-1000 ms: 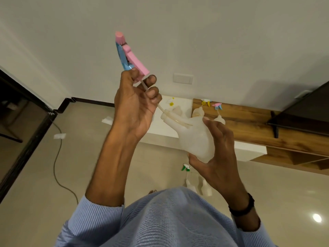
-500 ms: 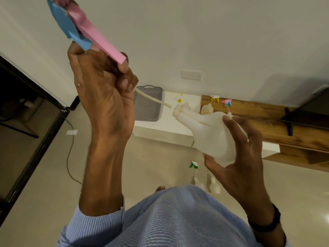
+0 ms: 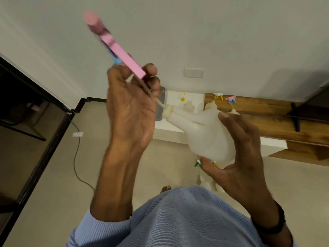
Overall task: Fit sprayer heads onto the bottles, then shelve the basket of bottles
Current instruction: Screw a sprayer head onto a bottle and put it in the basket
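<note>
Left hand (image 3: pixel 131 114): raised, fingers curled around the base of a pink sprayer head (image 3: pixel 114 49), blurred, with a blue trigger part showing beneath it; its pale dip tube (image 3: pixel 160 104) runs down from the fist into the mouth of the bottle.
Right hand (image 3: pixel 236 154): grasping a translucent white bottle (image 3: pixel 204 132) from below and behind, thumb on the far side, fingers under the base; bottle held in the air, tilted with its neck pointing left toward the left hand; sprayer head not seated on the neck.
White worktop (image 3: pixel 179 134): low, against the wall behind the hands; a grey basket (image 3: pixel 160 111) stands on it, largely hidden behind the left hand; yellow-and-white sprayer head (image 3: pixel 182 97) lies near it.
Wooden shelf (image 3: pixel 263 111): to the right of the worktop; carries two more sprayer heads, one yellow (image 3: pixel 219 96), one pink (image 3: pixel 231 100).
Floor (image 3: pixel 53 193): further bottles (image 3: pixel 210 184) stand below the right hand, partly hidden; a green-tipped sprayer head (image 3: pixel 197 163) beside them; a dark cable (image 3: pixel 76 157) trails across.
</note>
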